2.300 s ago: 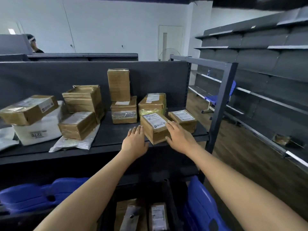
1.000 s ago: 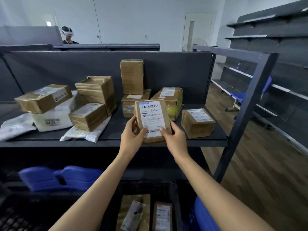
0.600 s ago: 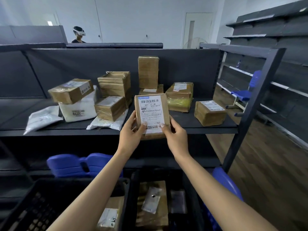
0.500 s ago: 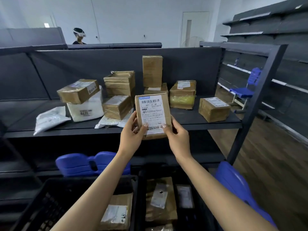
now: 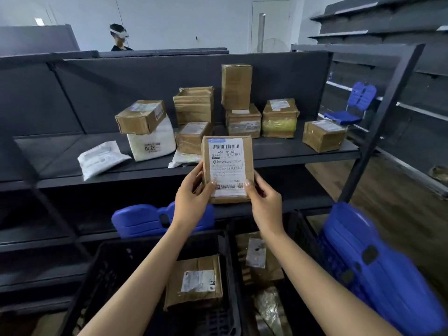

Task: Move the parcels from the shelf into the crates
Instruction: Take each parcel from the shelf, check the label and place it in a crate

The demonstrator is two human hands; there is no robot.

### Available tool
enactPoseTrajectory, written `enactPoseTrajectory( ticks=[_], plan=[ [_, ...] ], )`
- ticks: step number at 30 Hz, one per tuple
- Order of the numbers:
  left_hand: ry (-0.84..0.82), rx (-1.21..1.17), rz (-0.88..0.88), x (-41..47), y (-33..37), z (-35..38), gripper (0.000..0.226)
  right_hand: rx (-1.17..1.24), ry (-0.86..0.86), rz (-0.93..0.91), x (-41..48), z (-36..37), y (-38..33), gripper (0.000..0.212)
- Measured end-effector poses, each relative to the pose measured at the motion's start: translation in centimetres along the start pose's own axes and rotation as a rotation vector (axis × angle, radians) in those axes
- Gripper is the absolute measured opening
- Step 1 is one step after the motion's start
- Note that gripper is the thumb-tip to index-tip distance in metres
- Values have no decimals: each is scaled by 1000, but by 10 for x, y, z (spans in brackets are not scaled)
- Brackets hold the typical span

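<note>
A small brown parcel (image 5: pixel 228 163) with a white barcode label stands upright in front of the shelf edge (image 5: pixel 291 161), label facing me. My left hand (image 5: pixel 192 197) grips its lower left side and my right hand (image 5: pixel 263 198) grips its lower right side. Several brown boxes (image 5: pixel 278 117) and white bags (image 5: pixel 101 158) still lie on the shelf. Below my arms stand two black crates: the left crate (image 5: pixel 109 267) holds a taped box (image 5: pixel 196 282), the right crate (image 5: pixel 298 238) holds flat parcels (image 5: pixel 257 258).
A blue plastic chair back (image 5: pixel 363 258) leans at the right of the crates, another blue piece (image 5: pixel 143 219) sits on the lower shelf. A dark upright post (image 5: pixel 378 122) frames the shelf's right end. A person with a headset (image 5: pixel 120 37) stands behind the shelving.
Both hands took the parcel off the shelf, turned it upright and drew it back toward me. My view has shifted back and down, so the crates show more.
</note>
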State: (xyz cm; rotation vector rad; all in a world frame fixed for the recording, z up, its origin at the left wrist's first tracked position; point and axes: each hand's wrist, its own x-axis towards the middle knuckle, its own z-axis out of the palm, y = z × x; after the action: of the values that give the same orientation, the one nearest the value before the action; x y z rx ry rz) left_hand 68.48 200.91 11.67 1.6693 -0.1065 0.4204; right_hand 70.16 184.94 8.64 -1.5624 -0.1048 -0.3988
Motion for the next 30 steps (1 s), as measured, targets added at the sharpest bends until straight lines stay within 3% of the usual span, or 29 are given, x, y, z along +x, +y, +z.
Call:
enactPoseTrajectory(
  ticks=[19,30],
  plan=[
    [74,149,-202,-36,-58,-31,54,-164,-182,172,-30,17,44,44],
    [183,178,-313,-54,-97,-92,43,-219,-302,278,-58,85,76,47]
  ],
)
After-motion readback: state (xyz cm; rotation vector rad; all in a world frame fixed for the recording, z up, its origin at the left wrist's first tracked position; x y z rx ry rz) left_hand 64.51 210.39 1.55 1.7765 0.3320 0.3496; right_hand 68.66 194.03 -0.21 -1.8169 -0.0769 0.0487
